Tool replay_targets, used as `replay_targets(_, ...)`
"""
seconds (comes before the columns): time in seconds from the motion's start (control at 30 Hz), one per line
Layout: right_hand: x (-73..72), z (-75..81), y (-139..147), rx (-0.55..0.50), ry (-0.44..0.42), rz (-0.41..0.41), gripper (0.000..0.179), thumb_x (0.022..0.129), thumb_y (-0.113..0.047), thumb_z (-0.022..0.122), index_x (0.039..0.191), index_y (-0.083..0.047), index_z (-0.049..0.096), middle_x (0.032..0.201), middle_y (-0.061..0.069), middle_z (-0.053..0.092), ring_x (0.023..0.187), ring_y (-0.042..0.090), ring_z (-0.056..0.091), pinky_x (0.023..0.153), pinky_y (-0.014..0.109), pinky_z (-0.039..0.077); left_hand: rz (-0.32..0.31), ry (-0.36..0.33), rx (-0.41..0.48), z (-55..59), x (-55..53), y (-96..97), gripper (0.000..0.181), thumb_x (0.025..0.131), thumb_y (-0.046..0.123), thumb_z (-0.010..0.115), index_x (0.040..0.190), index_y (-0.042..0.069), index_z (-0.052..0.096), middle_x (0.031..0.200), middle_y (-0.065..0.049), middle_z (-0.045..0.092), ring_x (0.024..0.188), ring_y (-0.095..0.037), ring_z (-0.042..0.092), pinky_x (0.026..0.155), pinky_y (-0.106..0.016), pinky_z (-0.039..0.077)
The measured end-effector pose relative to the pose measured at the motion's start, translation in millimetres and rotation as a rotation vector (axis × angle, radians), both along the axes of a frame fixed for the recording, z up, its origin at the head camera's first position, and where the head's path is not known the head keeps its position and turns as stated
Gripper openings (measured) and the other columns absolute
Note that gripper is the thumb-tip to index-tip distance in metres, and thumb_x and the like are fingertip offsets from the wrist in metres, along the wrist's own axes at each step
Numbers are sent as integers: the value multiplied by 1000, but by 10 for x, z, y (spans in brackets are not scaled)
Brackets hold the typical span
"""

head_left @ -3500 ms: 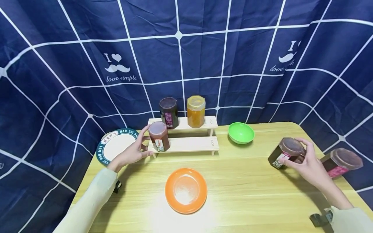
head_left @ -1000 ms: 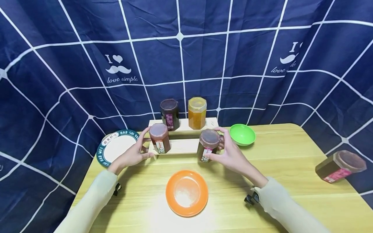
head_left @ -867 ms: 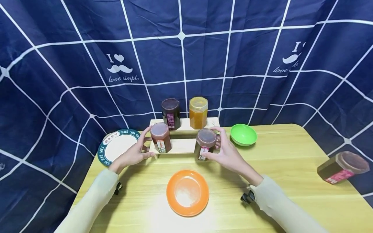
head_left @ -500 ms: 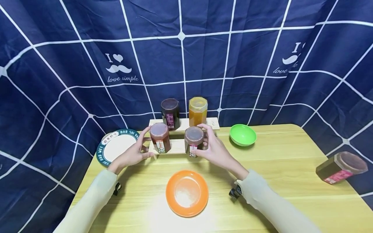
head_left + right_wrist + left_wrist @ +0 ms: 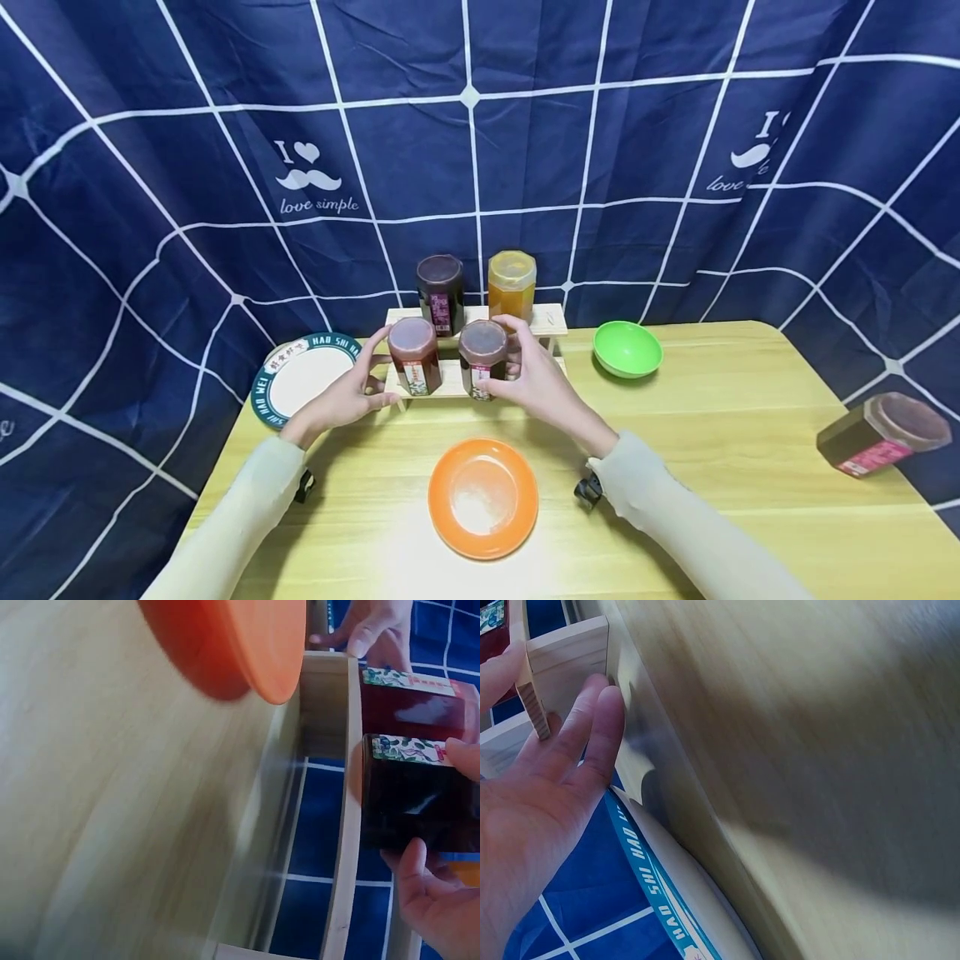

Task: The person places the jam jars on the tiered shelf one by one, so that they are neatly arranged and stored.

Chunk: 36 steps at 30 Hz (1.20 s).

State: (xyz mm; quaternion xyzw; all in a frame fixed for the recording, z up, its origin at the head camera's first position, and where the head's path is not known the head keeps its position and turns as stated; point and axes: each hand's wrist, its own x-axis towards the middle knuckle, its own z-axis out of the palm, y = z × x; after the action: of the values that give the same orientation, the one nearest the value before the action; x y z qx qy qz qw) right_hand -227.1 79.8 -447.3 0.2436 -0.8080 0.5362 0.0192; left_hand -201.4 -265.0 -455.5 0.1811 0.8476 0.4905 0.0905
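Observation:
A two-tier wooden shelf (image 5: 551,321) stands near the back of the table. My left hand (image 5: 337,406) holds its left end beside a reddish jam jar (image 5: 415,354); in the left wrist view the shelf board's end (image 5: 536,712) lies between thumb and fingers. My right hand (image 5: 536,379) grips a dark jam jar (image 5: 482,358), thumb on its label, fingers around its right side. That jar is upright on the lower tier, close beside the reddish one. Another dark jar (image 5: 440,293) and a yellow jar (image 5: 512,283) stand on the upper tier.
An orange plate (image 5: 483,546) lies in front of the shelf, and a green bowl (image 5: 627,348) sits to its right. A white plate with a teal rim (image 5: 264,402) is at the left. One more dark jar (image 5: 881,435) stands near the table's right edge.
My right hand has brought the dark jar from the table's right side to the lower tier, sliding it left until close to the reddish jar. The left hand has stayed at the shelf's left end.

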Motion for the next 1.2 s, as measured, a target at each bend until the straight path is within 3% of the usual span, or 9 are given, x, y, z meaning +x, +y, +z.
replay_targets(0.2, 16, 44, -39, 97, 67, -22, 103, 86, -21, 98, 169, -27, 36, 143, 8, 60, 105, 23, 67, 89, 41, 59, 20, -14, -15, 11, 11, -7, 109, 100, -5, 76, 175, 22, 1, 160, -39, 41, 104, -39, 70, 93, -47, 54)
replay_targets(0.37, 14, 57, -61, 131, 96, -55, 103, 86, -23, 97, 168, -29, 34, 134, 10, 66, 101, 23, 69, 87, 43, 59, 18, -14, -13, 6, 11, -8, 109, 99, -5, 76, 174, 21, 1, 161, -39, 40, 106, -40, 69, 93, -45, 54)
replay_targets(0.67, 5, 53, -64, 117, 73, -60, 102, 87, -20, 97, 168, -30, 36, 140, 13, 66, 111, 26, 72, 91, 44, 60, 12, -2, -8, -2, 12, 9, 109, 99, -5, 76, 174, 20, 1, 160, -39, 40, 103, -39, 68, 92, -44, 54)
replay_targets(0.87, -23, 41, -39, 125, 80, -37, 102, 88, -19, 95, 169, -30, 34, 136, 11, 68, 108, 23, 71, 89, 43, 59, 16, -24, 0, -9, 4, 17, 110, 100, -5, 75, 175, 24, 1, 162, -37, 40, 105, -39, 67, 91, -44, 54)
replay_targets(1.03, -60, 30, -24, 152, 73, -11, 101, 91, -22, 93, 170, -33, 31, 128, 11, 70, 97, 22, 69, 85, 46, 56, 15, -11, -9, -17, 2, 18, 109, 99, -6, 75, 174, 21, 1, 161, -39, 40, 105, -39, 67, 94, -46, 53)
replay_targets(1.2, -59, 19, -20, 174, 68, -17, 102, 91, -27, 94, 170, -34, 30, 140, 12, 67, 109, 24, 71, 94, 50, 56, 13, -14, 4, -22, 6, 9, 109, 100, -5, 75, 174, 22, 1, 161, -39, 40, 104, -39, 68, 92, -44, 54)
